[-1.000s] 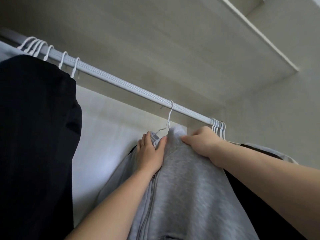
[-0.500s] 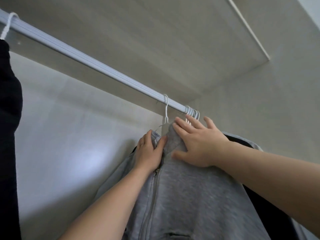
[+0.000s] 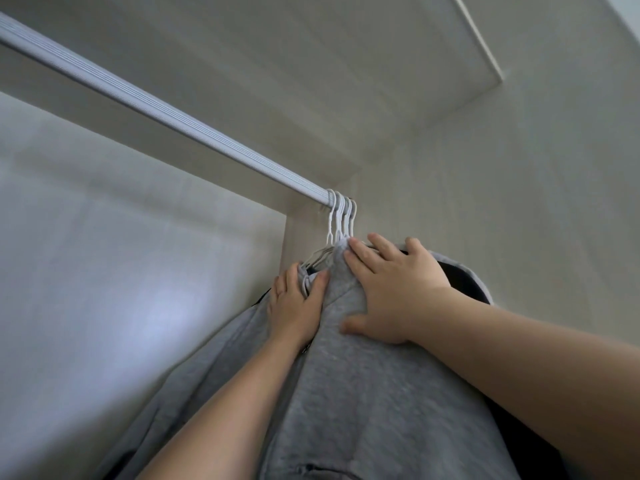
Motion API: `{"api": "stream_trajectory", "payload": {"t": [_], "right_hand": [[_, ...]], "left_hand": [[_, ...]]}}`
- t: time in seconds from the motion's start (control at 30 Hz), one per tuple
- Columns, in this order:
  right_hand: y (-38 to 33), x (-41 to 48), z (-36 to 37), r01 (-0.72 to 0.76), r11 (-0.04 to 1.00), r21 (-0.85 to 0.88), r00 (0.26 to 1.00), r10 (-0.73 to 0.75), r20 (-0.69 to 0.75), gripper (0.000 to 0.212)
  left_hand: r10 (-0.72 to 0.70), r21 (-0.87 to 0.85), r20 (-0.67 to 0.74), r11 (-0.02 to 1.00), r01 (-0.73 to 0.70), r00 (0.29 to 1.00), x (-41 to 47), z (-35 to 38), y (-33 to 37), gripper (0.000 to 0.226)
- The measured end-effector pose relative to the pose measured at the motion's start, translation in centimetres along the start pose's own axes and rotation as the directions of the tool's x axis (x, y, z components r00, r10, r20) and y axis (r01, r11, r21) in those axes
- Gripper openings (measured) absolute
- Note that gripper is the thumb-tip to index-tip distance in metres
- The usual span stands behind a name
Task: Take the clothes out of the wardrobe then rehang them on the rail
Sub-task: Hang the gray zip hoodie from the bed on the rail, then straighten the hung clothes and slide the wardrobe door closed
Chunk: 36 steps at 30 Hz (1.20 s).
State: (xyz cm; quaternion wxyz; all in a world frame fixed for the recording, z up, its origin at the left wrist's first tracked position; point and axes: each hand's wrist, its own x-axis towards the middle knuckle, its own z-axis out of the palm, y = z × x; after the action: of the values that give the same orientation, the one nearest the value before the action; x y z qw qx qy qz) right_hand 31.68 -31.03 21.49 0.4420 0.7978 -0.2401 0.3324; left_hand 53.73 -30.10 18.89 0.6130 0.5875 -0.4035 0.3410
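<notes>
The grey zip hoodie (image 3: 363,393) has slid along the rail (image 3: 166,109) to its far right end: half a second ago its hanger hook hung a little apart from the bunch of hooks at the wardrobe's side wall, and now it sits packed against them. The black garment that edged the left of the view then is out of sight now.

Nearest, two bare forearms reach up from the bottom edge to the hoodie. The left hand (image 3: 294,306) is clenched on the hoodie's collar edge just left of the zip, thumb on the front, fingers (image 3: 284,282) curled behind the fabric and the white wire hanger shoulders (image 3: 317,258). The right hand (image 3: 391,289) lies flat and spread on the hoodie's right shoulder, grasping nothing, its fingertips reaching up to the neck just below the hooks.

One grey hoodie fills the front. Behind it, beside the right hand, one dark garment (image 3: 464,282) shows, with a light grey edge over it; whether that edge is a further garment cannot be told.

Farther up, about four white hanger hooks (image 3: 341,213) crowd together on the rail where it meets the side wall (image 3: 519,202). The rest of the one rail, running up to the left from the hooks, is bare. Above it is the underside of one shelf (image 3: 311,64).
</notes>
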Motion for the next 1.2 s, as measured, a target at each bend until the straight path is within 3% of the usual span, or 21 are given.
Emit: {"api": "stream_trajectory", "payload": {"t": [0.17,0.33,0.47,0.53,0.67,0.83,0.93,1.1,1.2], "right_hand": [[0.2,-0.1,0.0,0.012,1.000,-0.010,1.000,-0.012,-0.004,0.104],[0.3,-0.5,-0.3,0.018,0.999,0.035,1.000,-0.018,0.008,0.104],[0.2,-0.7,-0.7,0.006,0.995,0.102,1.000,-0.006,0.007,0.105],[-0.1,-0.9,-1.2,0.003,0.987,0.159,1.000,-0.003,0.000,0.104],[-1.1,-0.5,-3.1,-0.004,0.933,0.359,0.999,0.019,-0.036,0.096],[-4.2,-0.2,-7.6,0.093,0.819,0.567,0.992,-0.024,-0.127,0.086],[-6.4,0.2,-10.6,0.187,0.711,0.677,0.975,-0.047,-0.219,0.079],[-10.2,0.1,-15.5,0.351,0.403,0.845,0.932,-0.062,-0.357,0.071],[-12.0,-0.5,-18.2,0.392,0.161,0.906,0.920,-0.050,-0.389,0.065]], "left_hand": [[0.010,0.003,0.016,1.000,-0.010,1.000,0.0,-0.3,0.4,0.053],[-0.085,0.017,0.174,0.996,0.083,0.981,-0.6,-3.2,2.1,0.059],[-0.137,0.150,0.297,0.984,0.095,0.945,-1.5,-7.5,4.3,0.073],[-0.160,0.325,0.358,0.945,0.037,0.920,-2.8,-10.3,4.9,0.080],[-0.129,0.712,0.327,0.685,-0.155,0.936,-6.4,-17.7,6.2,0.082],[-0.077,0.901,0.228,0.394,-0.180,0.971,-9.2,-26.1,10.5,0.074],[0.000,0.967,0.222,0.130,-0.220,0.975,-10.5,-30.3,14.1,0.070],[0.025,0.954,0.121,-0.280,-0.109,0.992,-12.2,-35.4,20.0,0.067],[0.057,0.928,0.008,-0.373,0.014,0.998,-12.7,-37.4,22.9,0.073]]}}
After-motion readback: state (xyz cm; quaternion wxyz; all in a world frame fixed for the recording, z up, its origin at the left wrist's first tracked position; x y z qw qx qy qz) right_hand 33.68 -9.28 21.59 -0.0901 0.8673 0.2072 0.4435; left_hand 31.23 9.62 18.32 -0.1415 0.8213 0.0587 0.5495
